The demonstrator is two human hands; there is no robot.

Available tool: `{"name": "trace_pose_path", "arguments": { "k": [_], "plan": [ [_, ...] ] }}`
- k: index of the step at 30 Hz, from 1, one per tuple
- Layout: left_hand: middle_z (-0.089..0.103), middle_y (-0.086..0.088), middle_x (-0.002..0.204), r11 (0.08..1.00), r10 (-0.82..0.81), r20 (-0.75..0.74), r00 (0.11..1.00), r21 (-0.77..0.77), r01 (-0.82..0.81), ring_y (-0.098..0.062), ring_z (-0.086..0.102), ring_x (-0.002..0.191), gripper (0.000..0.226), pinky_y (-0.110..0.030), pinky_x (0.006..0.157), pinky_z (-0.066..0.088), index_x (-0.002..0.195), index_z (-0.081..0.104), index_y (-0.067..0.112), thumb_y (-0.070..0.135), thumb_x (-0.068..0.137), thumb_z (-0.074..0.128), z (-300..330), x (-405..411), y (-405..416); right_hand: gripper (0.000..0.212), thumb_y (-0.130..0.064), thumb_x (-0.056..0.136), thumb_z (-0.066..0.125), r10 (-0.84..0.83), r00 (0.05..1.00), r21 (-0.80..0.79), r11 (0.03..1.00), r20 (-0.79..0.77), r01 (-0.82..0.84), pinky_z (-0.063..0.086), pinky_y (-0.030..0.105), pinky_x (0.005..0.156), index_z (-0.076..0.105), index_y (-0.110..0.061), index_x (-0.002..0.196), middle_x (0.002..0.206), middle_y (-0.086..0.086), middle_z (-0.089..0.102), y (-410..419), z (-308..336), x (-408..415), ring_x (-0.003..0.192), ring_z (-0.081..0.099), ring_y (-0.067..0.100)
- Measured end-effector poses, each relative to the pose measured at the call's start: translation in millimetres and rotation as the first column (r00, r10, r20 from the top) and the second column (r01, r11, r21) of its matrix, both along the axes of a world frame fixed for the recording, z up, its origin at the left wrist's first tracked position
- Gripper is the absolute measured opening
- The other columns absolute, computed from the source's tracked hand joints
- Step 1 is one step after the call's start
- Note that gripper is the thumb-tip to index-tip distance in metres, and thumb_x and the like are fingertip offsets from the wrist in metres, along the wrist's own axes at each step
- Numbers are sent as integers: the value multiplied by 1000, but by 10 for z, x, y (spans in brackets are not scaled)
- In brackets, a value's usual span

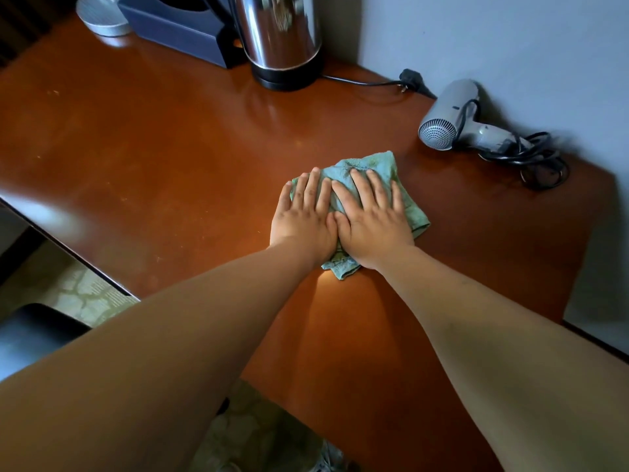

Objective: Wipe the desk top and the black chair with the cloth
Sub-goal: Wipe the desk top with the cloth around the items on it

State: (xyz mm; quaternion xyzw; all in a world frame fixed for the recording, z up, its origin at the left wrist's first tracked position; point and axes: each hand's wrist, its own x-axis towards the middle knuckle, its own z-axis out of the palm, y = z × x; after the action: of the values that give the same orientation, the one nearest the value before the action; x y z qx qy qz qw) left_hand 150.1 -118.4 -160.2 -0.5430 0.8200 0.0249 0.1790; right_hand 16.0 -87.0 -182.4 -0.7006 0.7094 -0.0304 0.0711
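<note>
A crumpled green cloth [377, 165] lies on the glossy reddish-brown desk top [153, 148], right of its middle. My left hand [303, 219] and my right hand [372, 218] rest side by side on the cloth, palms down, fingers spread flat and pressing it onto the wood. Most of the cloth is hidden under the hands. Part of the black chair [34, 332] shows at the lower left, below the desk's front edge.
A steel kettle [279, 32] on a black base stands at the back, its cord and plug [410, 80] trailing right. A dark box [177, 28] and a round grey base [102, 18] sit back left. A grey hair dryer [449, 114] with coiled cable lies by the wall.
</note>
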Motion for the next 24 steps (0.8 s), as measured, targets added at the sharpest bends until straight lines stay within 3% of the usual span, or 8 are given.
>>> {"name": "trace_pose_path", "arguments": {
  "k": [4,13,24],
  "plan": [
    [-20,-10,168,1000,-10,-11,1000,-17,10,-25,-15,155,63,-49,125,-6,160,-14,13,41,104,-2,12,18,28,71,-53,94,9,-43,999,-23,999,25,44,6,56,124,30,-33,158,168,3,23,66,17,69,155,15,27],
    [-18,-12,168,989,-144,-15,989,-16,144,-26,-14,156,65,-49,126,-4,160,-12,13,43,104,-2,-12,457,494,59,-49,106,17,-150,989,80,986,20,148,-5,55,125,10,-33,162,171,2,2,706,75,542,157,-5,25],
    [-21,-11,167,964,-265,-47,963,16,266,-26,-18,155,65,-50,125,-4,160,-14,13,43,104,-1,16,1230,1172,62,-50,103,6,-255,967,184,949,-21,255,-8,56,124,-4,-33,161,170,3,-11,1509,125,1392,156,-15,25]
  ]
}}
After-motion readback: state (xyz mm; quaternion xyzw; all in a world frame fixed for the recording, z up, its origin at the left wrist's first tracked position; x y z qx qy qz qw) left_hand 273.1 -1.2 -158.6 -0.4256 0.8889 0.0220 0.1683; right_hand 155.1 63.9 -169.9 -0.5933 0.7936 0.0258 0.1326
